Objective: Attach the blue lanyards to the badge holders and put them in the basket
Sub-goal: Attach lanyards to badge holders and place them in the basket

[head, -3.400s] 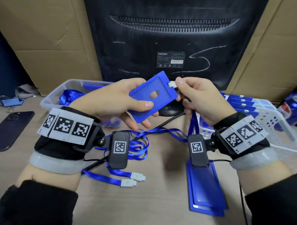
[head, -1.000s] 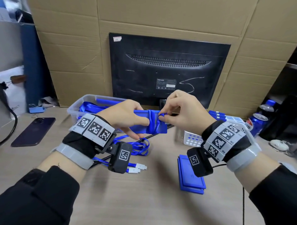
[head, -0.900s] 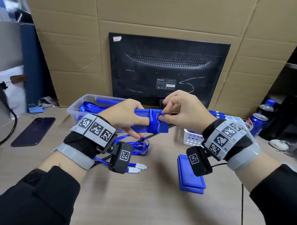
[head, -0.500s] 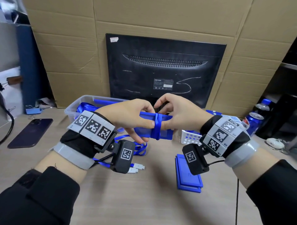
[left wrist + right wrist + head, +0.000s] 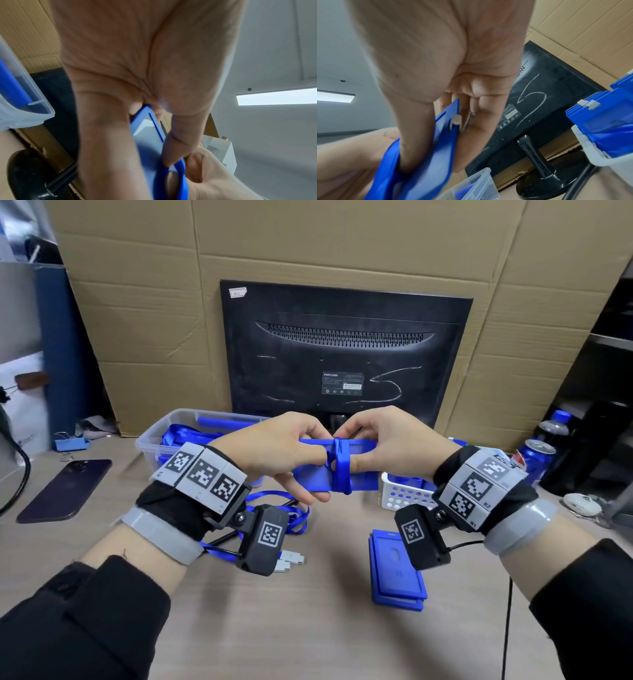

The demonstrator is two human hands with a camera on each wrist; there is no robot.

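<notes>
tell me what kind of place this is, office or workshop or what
Probably an office desk set up as a makeshift packing station: the back of a black computer monitor against flattened brown cardboard sheets, a dark smartphone on the wood-look desk, and ceiling panel lighting.

The head camera looks down from above. Both wrist cameras sit very close, looking up past the black flat monitor (image 5: 346, 354).
</notes>
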